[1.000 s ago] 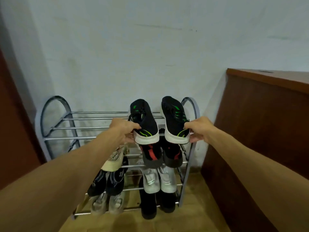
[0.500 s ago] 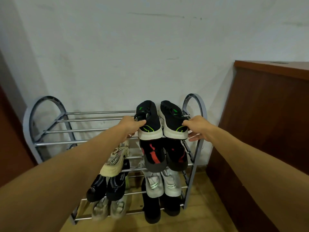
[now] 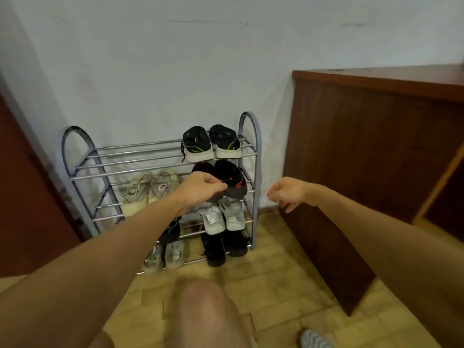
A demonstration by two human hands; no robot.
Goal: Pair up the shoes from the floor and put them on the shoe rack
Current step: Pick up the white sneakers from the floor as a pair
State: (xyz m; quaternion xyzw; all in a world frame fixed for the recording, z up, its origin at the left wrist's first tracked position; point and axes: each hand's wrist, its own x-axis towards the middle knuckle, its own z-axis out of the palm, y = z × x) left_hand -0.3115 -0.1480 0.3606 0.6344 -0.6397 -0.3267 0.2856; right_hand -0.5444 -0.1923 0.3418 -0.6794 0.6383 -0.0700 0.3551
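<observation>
Both hands [image 3: 200,187] [image 3: 286,192] hang empty, loosely curled, before the shoe rack [image 3: 251,136] beside a wooden cabinet [image 3: 351,146].

Legible text: none found.
Shoes [image 3: 211,144] on the shoe rack [image 3: 251,156] carry only green and red markings; any lettering is too blurred or small to read.

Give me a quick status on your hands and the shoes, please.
Left hand and right hand both empty, clear of grey metal shoe rack. Black green-striped sneakers paired on top shelf. Nothing in the way.
</observation>
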